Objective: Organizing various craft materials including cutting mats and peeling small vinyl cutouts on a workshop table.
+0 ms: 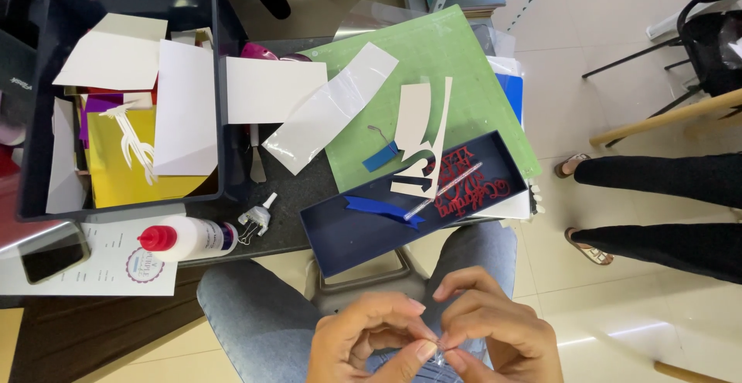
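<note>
The left hand [369, 340] and right hand [495, 333] pinch together a tiny clear scrap [438, 350] above the lap, below the dark blue tray [332, 232], so a loose fingertip grip may let it slip down to the floor.

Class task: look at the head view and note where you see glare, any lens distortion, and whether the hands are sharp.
Head view: glare on the clear film and floor tiles; wide-lens bending at the edges; left hand and right hand sharp, the small thing pinched between them too small to identify.
</note>
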